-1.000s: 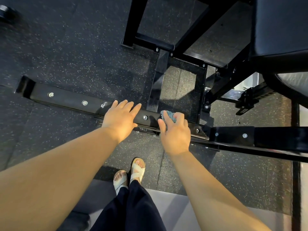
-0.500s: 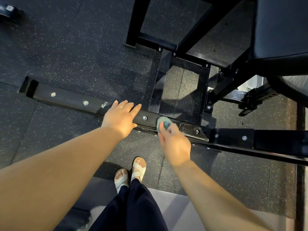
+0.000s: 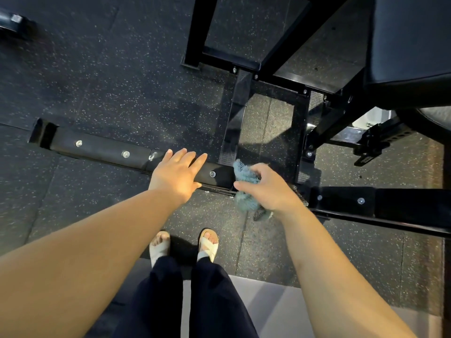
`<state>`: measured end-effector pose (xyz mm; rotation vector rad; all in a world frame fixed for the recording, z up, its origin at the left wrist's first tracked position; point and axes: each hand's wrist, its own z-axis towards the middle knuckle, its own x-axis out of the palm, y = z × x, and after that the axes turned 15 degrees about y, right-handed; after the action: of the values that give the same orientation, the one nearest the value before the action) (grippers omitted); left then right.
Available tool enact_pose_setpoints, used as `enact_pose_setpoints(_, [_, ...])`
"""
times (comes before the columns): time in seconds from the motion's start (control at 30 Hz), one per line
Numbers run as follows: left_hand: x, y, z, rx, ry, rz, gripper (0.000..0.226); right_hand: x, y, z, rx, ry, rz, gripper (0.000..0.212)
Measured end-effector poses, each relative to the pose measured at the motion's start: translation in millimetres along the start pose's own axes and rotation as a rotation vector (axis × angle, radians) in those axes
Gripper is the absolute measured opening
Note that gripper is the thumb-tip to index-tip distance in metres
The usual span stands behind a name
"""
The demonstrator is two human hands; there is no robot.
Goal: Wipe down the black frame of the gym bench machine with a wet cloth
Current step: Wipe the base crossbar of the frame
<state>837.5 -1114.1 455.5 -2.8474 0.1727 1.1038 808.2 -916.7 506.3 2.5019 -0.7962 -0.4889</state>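
Observation:
The black frame (image 3: 102, 148) of the bench machine lies as a long bolted bar across the speckled floor, with cross bars running back toward the padded seat (image 3: 412, 40). My left hand (image 3: 178, 174) rests flat on the bar, fingers straight. My right hand (image 3: 268, 189) grips a bunched blue-grey cloth (image 3: 245, 181) just right of it, at the bar's junction with a cross bar (image 3: 235, 125). Part of the cloth hangs below my palm over the bar's near edge.
The bar continues right as a thick black section (image 3: 390, 203). An adjustment bracket (image 3: 373, 142) juts out under the seat. My sandalled feet (image 3: 183, 245) stand just in front of the bar. A dark object (image 3: 12, 21) sits at the far left.
My right hand turned and drew the cloth toward me over the bar's near edge, so the cloth now hangs out beneath the palm. My left hand stayed in place on the bar.

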Motion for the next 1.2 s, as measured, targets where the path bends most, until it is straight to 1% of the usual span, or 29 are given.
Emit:
enact_pose_setpoints(0.07, [2, 1, 0, 0.009, 0.001, 0.001, 0.068, -11, 4, -13, -0.002, 0.215, -0.19, 0.024])
enact_pose_setpoints(0.1, [3, 1, 0, 0.017, 0.0, 0.008, 0.068, -14, 3, -18, 0.009, 0.271, -0.286, 0.023])
enact_pose_setpoints(0.13, [3, 2, -1, 0.027, -0.005, 0.013, 0.068, -14, 2, -22, 0.032, 0.283, -0.373, 0.024])
enact_pose_setpoints(0.17, [3, 2, -2, 0.035, -0.015, 0.018, 0.068, -14, 1, -24, 0.053, 0.248, -0.427, 0.023])
enact_pose_setpoints(0.23, [2, 3, -3, 0.05, -0.029, 0.036, 0.068, -8, -6, -16, 0.113, 0.048, -0.469, 0.021])
enact_pose_setpoints(0.3, [2, 3, -3, 0.062, -0.027, 0.049, 0.069, 5, -12, 1, 0.142, -0.24, -0.478, 0.019])
enact_pose_setpoints(0.33, [2, 3, -3, 0.06, -0.027, 0.056, 0.069, 13, -16, 11, 0.112, -0.404, -0.484, 0.019])
enact_pose_setpoints(0.4, [2, 4, -1, 0.063, -0.029, 0.061, 0.069, 35, -26, 28, -0.047, -0.745, -0.484, 0.017])
enact_pose_setpoints(0.43, [2, 4, -1, 0.067, -0.03, 0.06, 0.069, 48, -33, 35, -0.131, -0.875, -0.506, 0.018])
enact_pose_setpoints(0.47, [2, 5, -1, 0.073, -0.029, 0.062, 0.069, 61, -42, 40, -0.178, -0.942, -0.522, 0.024])
enact_pose_setpoints(0.5, [3, 5, -1, 0.073, -0.03, 0.061, 0.07, 74, -52, 44, -0.176, -0.946, -0.543, 0.035])
enact_pose_setpoints(0.57, [3, 5, 0, 0.08, -0.034, 0.06, 0.069, 93, -68, 48, -0.126, -0.899, -0.602, 0.061])
enact_pose_setpoints(0.6, [3, 5, 0, 0.083, -0.035, 0.063, 0.069, 93, -74, 49, -0.123, -0.904, -0.651, 0.066])
enact_pose_setpoints(0.73, [4, 8, 2, 0.107, -0.049, 0.075, 0.07, 77, -84, 57, -0.141, -1.038, -0.86, 0.065])
enact_pose_setpoints(0.77, [4, 9, 2, 0.107, -0.048, 0.078, 0.07, 74, -85, 56, -0.174, -1.059, -0.887, 0.06])
enact_pose_setpoints(0.83, [4, 11, 3, 0.108, -0.043, 0.092, 0.07, 68, -84, 52, -0.241, -1.133, -0.904, 0.042])
enact_pose_setpoints(0.87, [4, 11, 3, 0.111, -0.045, 0.101, 0.07, 63, -82, 47, -0.248, -1.167, -0.882, 0.033])
enact_pose_setpoints(0.9, [4, 11, 4, 0.115, -0.049, 0.108, 0.07, 58, -79, 39, -0.232, -1.18, -0.837, 0.029])
enact_pose_setpoints(0.93, [4, 11, 4, 0.117, -0.053, 0.114, 0.07, 54, -76, 30, -0.21, -1.169, -0.774, 0.031])
enact_pose_setpoints(0.97, [3, 11, 4, 0.121, -0.054, 0.118, 0.07, 50, -71, 20, -0.197, -1.118, -0.656, 0.032])
enact_pose_setpoints(1.03, [4, 11, 4, 0.124, -0.05, 0.124, 0.07, 51, -63, 3, -0.181, -0.958, -0.341, 0.032])
enact_pose_setpoints(1.07, [4, 11, 4, 0.122, -0.047, 0.129, 0.07, 54, -61, -2, -0.197, -0.905, -0.243, 0.031])
enact_pose_setpoints(1.17, [5, 11, 4, 0.119, -0.034, 0.142, 0.07, 63, -51, 2, -0.23, -0.993, -0.196, 0.026])
enact_pose_setpoints(1.2, [5, 11, 4, 0.118, -0.031, 0.149, 0.07, 66, -47, 11, -0.198, -1.002, -0.165, 0.028])
